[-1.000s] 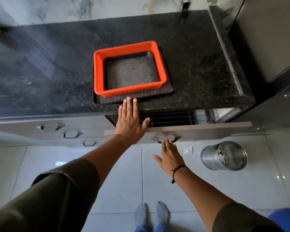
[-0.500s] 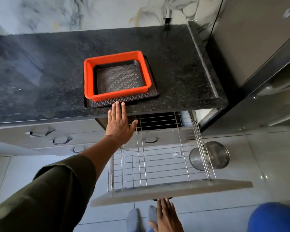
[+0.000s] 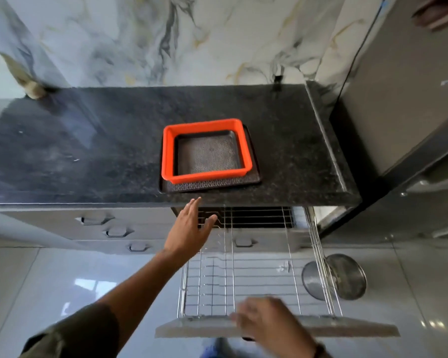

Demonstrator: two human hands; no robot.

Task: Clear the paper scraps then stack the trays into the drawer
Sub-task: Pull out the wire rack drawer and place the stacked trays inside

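Observation:
An orange tray [image 3: 167,151] sits on a larger dark patterned tray [image 3: 212,184] near the front edge of the black counter [image 3: 114,140]; a smaller dark tray [image 3: 207,155] lies inside the orange one. Below the counter the wire-basket drawer [image 3: 259,282] stands pulled out, with nothing in it. My left hand [image 3: 192,228] hovers open just below the counter edge, in front of the trays. My right hand [image 3: 267,324], blurred, is over the drawer's front panel [image 3: 347,328], fingers spread, holding nothing.
A steel bin [image 3: 344,276] stands on the floor to the right of the drawer, and a small white paper scrap [image 3: 285,266] lies on the floor beneath the basket. A tall grey cabinet [image 3: 398,99] borders the counter on the right. Shut drawers [image 3: 109,228] are to the left.
The drawer went from nearly shut to fully pulled out. My right hand pulled it and has now risen over the front panel. My left hand stayed near the counter edge.

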